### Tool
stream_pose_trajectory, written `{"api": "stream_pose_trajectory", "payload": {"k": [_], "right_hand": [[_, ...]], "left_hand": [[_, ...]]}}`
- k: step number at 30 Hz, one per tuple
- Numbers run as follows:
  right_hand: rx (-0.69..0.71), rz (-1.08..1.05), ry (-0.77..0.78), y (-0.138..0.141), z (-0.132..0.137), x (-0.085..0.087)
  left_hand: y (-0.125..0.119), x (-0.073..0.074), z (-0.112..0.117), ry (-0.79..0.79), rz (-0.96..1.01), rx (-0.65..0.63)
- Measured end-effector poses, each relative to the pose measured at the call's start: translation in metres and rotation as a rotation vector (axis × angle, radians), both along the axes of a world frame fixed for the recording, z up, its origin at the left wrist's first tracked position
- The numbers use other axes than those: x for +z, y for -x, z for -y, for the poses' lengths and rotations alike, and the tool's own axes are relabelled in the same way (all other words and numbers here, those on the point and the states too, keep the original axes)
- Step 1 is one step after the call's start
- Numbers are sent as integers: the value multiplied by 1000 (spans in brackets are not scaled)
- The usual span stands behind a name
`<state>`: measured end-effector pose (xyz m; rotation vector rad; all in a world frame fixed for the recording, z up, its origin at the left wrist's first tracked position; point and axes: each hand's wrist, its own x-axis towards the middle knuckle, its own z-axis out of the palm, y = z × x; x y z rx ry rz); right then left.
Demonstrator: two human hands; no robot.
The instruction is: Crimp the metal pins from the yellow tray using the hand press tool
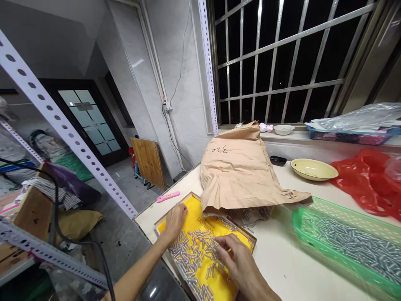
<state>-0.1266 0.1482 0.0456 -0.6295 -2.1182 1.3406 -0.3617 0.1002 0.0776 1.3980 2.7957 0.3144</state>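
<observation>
A shallow tray (250,244) with a yellow lining (200,214) lies on the table. Many small silvery metal pins (188,255) are scattered over the lining. My left hand (176,219) rests at the tray's far left part, its fingers curled down; anything in them is hidden. Above the pins, my right hand (236,255) has thumb and index finger drawn together at the pins, closed on a metal pin as far as I can see. A big brown paper bag (239,171) lies with its mouth over the tray's far edge, more pins showing inside.
On the right stands a green basket (300,223) full of similar pins. Behind it are a yellow oval dish (313,169), a small black tray (278,161) and red plastic bags (366,179). A pink cutter (168,196) lies near the table's left edge. A perforated metal post (78,133) rises at left.
</observation>
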Motion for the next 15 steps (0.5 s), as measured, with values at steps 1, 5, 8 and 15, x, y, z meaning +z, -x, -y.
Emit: {"api": "stream_pose_trajectory", "payload": {"k": [1,5,8,15], "right_hand": [[-14,-11,51,3,0,1],[-51,-74,234,14,4,2],[-51,-112,234,16,4,2],[-38,-32,120,11,-2,-5]], "left_hand": [[-13,0,5,-57,84,-30],[-79,-4,25,-311,759,-37],[-113,-7,34,-363,979,-17],[-126,-5,38,-415,1198,28]]}}
